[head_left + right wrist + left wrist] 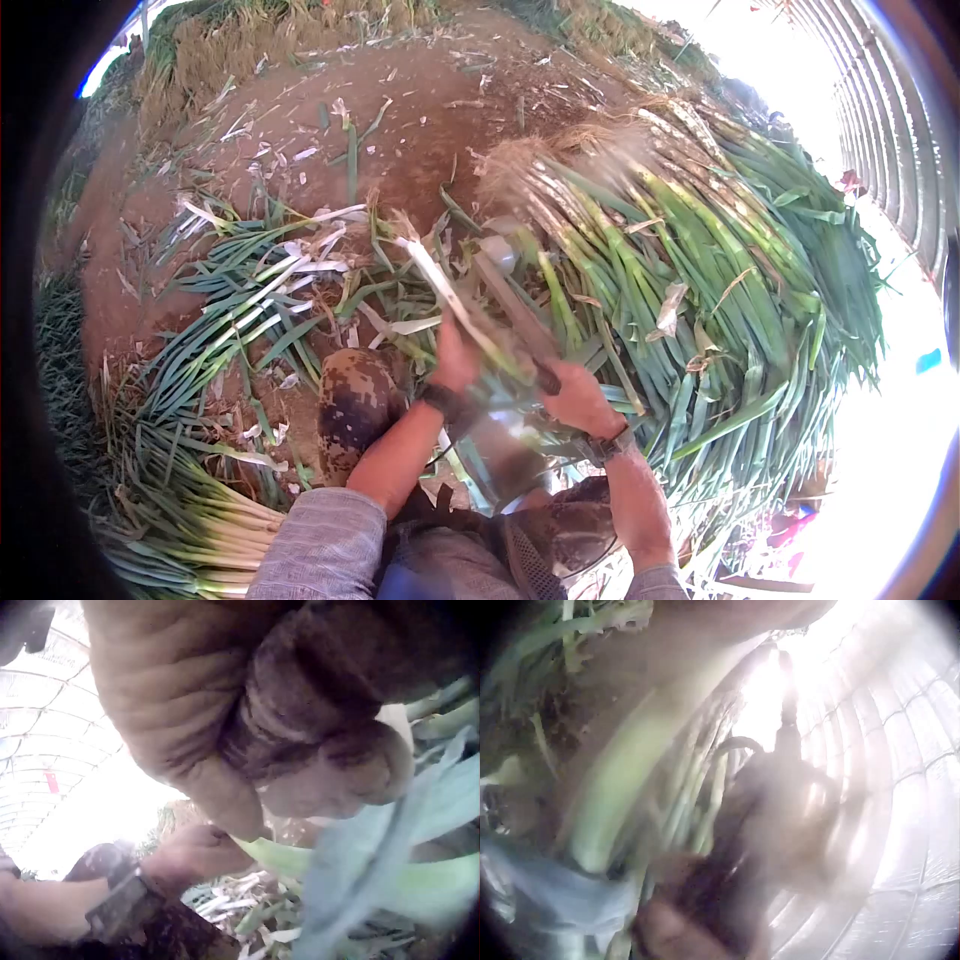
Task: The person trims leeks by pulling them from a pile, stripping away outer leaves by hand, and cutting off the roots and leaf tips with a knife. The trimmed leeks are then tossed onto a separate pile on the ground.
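Observation:
In the head view my left hand [456, 358] grips a green onion [432, 272] by its stalk, white root end pointing away and up. The stalk [622, 780] runs blurred and close across the left wrist view. Beside it, my right hand [583, 402] holds the dark handle of a long, flat, brownish knife-like tool [512, 305], angled toward the onion. In the right wrist view the right hand's curled fingers [337, 765] fill the top, with a green leaf [281, 857] at the thumb tip. Behind them shows the left hand [199, 855].
A large heap of unpeeled green onions [690, 240] lies to the right, roots away. Cleaner onions [250, 300] are spread at left, with a bundle [200, 520] at lower left. Leaf scraps litter the bare soil [420, 110]. A camouflage-clad knee [355, 405] stands beside the left arm.

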`<state>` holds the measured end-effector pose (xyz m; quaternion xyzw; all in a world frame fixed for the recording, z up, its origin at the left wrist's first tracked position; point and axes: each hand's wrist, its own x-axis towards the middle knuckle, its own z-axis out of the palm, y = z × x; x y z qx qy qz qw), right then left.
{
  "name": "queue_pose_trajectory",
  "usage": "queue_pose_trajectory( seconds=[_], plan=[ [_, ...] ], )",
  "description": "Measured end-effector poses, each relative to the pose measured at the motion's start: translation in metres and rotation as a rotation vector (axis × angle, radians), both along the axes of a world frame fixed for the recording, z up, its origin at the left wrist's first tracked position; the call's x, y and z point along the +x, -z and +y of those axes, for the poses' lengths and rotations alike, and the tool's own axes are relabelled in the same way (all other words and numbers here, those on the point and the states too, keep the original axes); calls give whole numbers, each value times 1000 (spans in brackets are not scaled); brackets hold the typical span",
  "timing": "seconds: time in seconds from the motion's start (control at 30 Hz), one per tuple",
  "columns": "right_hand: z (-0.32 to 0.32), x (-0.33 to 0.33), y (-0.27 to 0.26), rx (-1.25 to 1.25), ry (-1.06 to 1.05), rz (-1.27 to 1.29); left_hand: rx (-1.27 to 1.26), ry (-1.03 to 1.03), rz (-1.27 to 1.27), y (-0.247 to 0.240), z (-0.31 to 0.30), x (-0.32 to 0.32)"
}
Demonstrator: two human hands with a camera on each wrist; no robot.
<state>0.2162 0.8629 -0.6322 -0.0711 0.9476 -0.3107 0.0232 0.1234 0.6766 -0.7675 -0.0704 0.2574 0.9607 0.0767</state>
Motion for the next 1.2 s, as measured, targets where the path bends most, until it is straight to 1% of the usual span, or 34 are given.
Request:
queue_pose_trajectory(
  seconds=[0.03,0.07,0.1,0.17,0.2,0.23,0.27,0.3,0.33,0.37,0.4,0.43,0.47,0.5,0.57,0.6,0.63,0.67,0.7,0.73,0.77,0.83,0.87,0.9,0.97,1.0,1.03,1.07,1.1,1.17,1.2],
  plan=[
    [5,5,6,-24,-80,-51,322,36,-70,-21,-11,-1],
    [4,8,8,-51,-164,-101,225,23,-167,-32,-17,-5],
    [2,10,10,-57,-170,-97,220,17,-163,-33,-25,-6],
    [-4,14,6,-38,-117,-103,231,52,-11,-42,-38,-6],
    [-7,15,4,-38,-118,-101,217,42,-131,-47,-42,-6],
    [-11,16,3,-46,-119,-15,216,42,-130,-43,-44,-7],
    [-15,18,2,-56,-119,71,238,79,-46,-39,-50,-8],
    [-18,19,-1,-60,-120,76,257,115,40,-36,-54,-11],
    [-21,19,-4,-83,-145,47,270,94,-88,-52,-53,-6],
    [-25,17,-6,-107,-176,17,264,85,-80,-57,-55,-6],
    [-28,14,-5,-113,-184,21,231,133,-55,-61,-58,-4],
    [-30,11,-5,-89,-178,61,197,188,-28,-62,-60,-3],
    [-32,7,-5,-65,-170,101,153,194,30,-54,-59,-4],
    [-35,4,-5,-68,-172,108,148,193,36,-50,-60,-3],
    [-45,1,-8,-88,-134,170,55,245,39,-59,-64,2],
    [-47,0,-9,-94,-131,174,242,355,157,-63,-64,2],
    [-48,-3,-10,-60,-161,232,235,357,165,-68,-61,2],
    [-50,-6,-12,-26,-193,289,190,259,-39,-72,-58,4],
    [-53,-6,-15,-33,-196,293,147,157,-246,-75,-58,7],
    [-55,-4,-20,-52,-192,235,200,218,-190,-73,-60,8],
    [-56,-2,-22,-69,-187,175,195,217,-190,-70,-64,9],
    [-52,-5,-21,-68,-211,224,251,435,169,-63,-71,12],
    [-50,-5,-21,-59,-233,271,69,322,-73,-55,-71,9],
    [-49,-3,-21,-62,-222,274,64,333,-72,-48,-70,6],
    [-44,3,-21,-56,-225,230,40,-44,-378,-107,-65,12],
    [-38,6,-19,-57,-202,229,45,-68,-404,-143,-69,14],
    [-31,8,-17,-108,-162,192,41,116,159,-93,-98,-15],
    [-22,9,-15,-157,-122,154,94,177,276,-66,-120,-52],
    [-11,10,-9,-154,-104,149,-505,-209,209,-77,-141,-79],
    [9,9,0,-137,-35,127,207,-156,180,-162,-163,-80],
    [8,15,-28,-172,53,-93,201,-141,178,-178,-162,-87]
  ],
)
